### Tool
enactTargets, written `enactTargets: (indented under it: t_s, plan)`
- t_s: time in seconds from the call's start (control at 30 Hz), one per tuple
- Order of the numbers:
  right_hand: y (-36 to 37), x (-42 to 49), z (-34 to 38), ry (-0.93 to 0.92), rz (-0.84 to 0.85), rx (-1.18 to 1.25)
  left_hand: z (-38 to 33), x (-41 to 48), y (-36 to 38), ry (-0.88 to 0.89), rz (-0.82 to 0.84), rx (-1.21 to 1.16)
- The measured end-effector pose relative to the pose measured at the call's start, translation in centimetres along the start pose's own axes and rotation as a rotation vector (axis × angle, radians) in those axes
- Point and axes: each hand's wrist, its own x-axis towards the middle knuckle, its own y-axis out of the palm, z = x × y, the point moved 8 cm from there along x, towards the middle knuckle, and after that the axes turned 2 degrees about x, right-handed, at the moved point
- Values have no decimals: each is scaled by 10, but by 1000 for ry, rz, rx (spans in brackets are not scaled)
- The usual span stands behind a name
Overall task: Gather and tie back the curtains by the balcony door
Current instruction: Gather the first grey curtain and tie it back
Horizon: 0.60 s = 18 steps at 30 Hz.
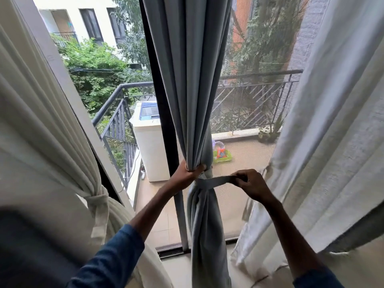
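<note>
Nearest the camera, two dark blue sleeves reach forward and up toward the middle of the doorway. The left hand grips the grey-blue curtain at its gathered waist. Its fingers are wrapped tight round the front of the bunched folds, which pass straight through the grasp and hang on down to the floor. Just below that hand, a strap of the same cloth, the tie-back, circles the bundle and runs out level to the right. The right hand pinches its free end, with fingers curled narrowly over the strip and thumb beneath, so the strap is stretched taut between curtain and hand. How it is fastened behind the folds is hidden, perhaps only looped.

At the left, a cream curtain is already bunched, with a cream tie knotted round it. At the right, a loose white curtain hangs untied.

The grey-blue curtain hangs against the dark door frame. Beyond the glass, a white washing machine stands on the balcony, and a green basket sits on the tiles to its right. Farther off are a dark metal railing, trees and buildings.
</note>
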Motion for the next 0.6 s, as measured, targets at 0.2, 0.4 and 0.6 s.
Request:
enactTargets:
  t_s: [0.2,0.4,0.6]
  plan:
    - [-13,-19,41,-85,-426,-545,-5,-4,7,27,-44,81]
    - [8,-15,30,120,-301,219,-10,-5,4,59,-42,188]
    - [16,-5,34,214,-323,738,-10,-11,0,46,-37,287]
